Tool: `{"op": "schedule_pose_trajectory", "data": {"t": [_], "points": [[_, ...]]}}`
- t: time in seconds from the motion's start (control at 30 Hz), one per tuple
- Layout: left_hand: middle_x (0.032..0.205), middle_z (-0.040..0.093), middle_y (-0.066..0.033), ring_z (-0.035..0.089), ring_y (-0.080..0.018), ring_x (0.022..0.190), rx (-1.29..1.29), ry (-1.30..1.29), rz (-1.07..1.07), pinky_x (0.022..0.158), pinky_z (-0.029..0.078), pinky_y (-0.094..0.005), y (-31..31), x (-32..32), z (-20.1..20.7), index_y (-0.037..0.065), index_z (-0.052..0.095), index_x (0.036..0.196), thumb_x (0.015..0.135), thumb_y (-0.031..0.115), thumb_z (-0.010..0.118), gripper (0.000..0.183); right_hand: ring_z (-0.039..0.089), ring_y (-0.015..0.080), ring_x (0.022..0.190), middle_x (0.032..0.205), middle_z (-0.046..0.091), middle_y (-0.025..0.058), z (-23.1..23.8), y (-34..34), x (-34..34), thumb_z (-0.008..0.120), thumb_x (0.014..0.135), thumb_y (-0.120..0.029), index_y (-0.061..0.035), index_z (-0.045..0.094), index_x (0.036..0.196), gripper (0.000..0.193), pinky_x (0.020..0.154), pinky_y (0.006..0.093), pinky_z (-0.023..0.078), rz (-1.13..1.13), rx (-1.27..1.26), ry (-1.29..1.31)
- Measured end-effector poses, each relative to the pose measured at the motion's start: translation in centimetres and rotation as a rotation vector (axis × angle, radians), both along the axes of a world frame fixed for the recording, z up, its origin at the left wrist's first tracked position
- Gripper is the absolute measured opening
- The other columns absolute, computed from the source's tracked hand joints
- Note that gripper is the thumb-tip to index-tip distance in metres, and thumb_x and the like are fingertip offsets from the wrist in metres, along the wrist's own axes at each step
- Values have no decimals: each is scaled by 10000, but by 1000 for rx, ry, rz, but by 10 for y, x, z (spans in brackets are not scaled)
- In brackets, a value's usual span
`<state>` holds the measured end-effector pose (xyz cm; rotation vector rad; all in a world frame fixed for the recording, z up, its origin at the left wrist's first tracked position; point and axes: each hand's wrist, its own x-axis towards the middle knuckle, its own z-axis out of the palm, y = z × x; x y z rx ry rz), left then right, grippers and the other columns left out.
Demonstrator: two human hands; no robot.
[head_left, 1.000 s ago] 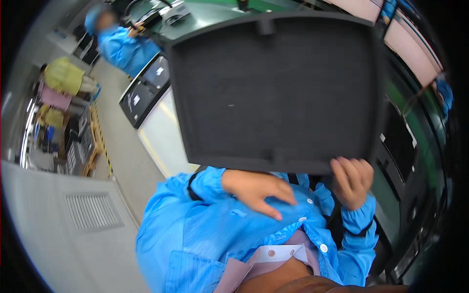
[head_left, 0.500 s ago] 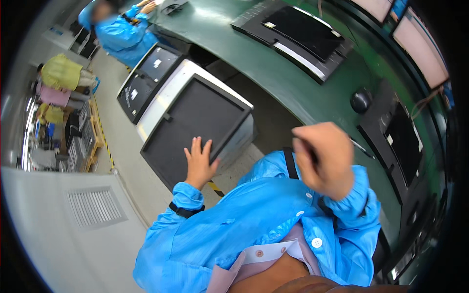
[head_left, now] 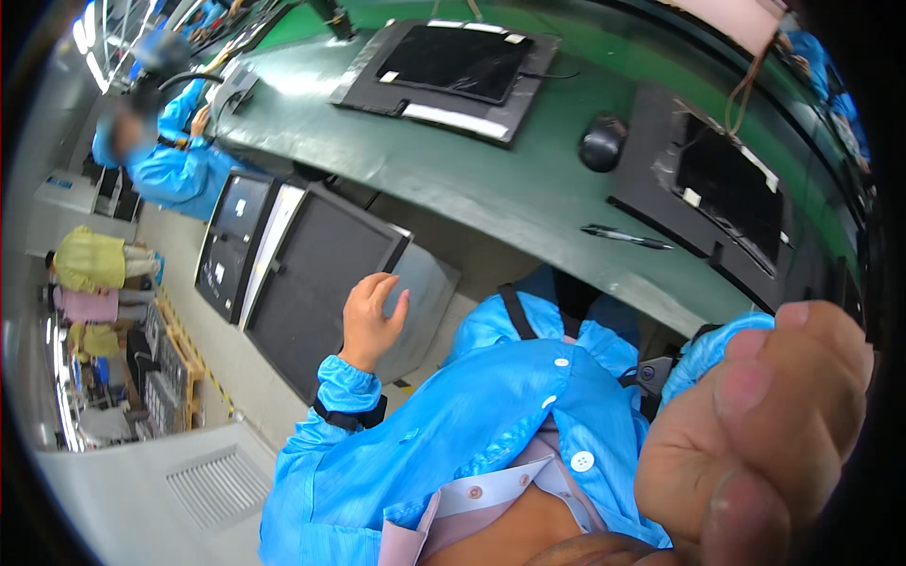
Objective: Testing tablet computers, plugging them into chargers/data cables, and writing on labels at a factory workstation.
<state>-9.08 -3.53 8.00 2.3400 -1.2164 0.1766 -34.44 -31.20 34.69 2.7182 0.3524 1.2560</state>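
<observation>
My left hand (head_left: 371, 324) is open, its fingers slightly bent and empty. It is at the near right edge of a black rectangular tray (head_left: 326, 255) on top of a pale bin; I cannot tell whether they touch. Very close and large at the lower right is my right hand (head_left: 755, 424). Its fingers curl loosely, thumb tip apart from the fingertips, and nothing shows in it. Beyond it on the green table, a dark screen panel (head_left: 731, 184) rests on a black stand, with a pen (head_left: 626, 237) and a black mouse (head_left: 602, 142) nearby.
A second dark panel (head_left: 455, 62) lies on another black holder farther along the green table (head_left: 453, 179). A black tray with panels (head_left: 236, 245) leans beside the bin. At the far left a person in blue (head_left: 170, 174) works at the table; others stand beyond. A white vented cabinet (head_left: 142, 500) is near left.
My right hand has come up and toward the camera from over my lap, its curl loosening. My left hand has shifted from lying spread on the tray to its edge. The view has turned rightward.
</observation>
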Motion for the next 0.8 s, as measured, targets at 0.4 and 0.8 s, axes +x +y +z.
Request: {"op": "schedule_pose_trajectory", "data": {"t": [0.4,0.8], "points": [[1414,499,-210,432,-413,1360,-197,-327,-327,1138,305,-564,-232,60,51,28,561,1330,822,284,781,610,611,288,752,862,629,104,-91,-73,36,703,750,-61,-22,651,966,225,685,383,500,-173,362,31],[1560,334,-247,262,-373,1487,183,-128,-186,1186,175,-601,-273,153,55,21,443,1484,769,714,696,1028,609,294,1026,980,659,107,-197,-177,242,676,868,-268,-68,725,1012,251,869,444,495,-438,361,348]]}}
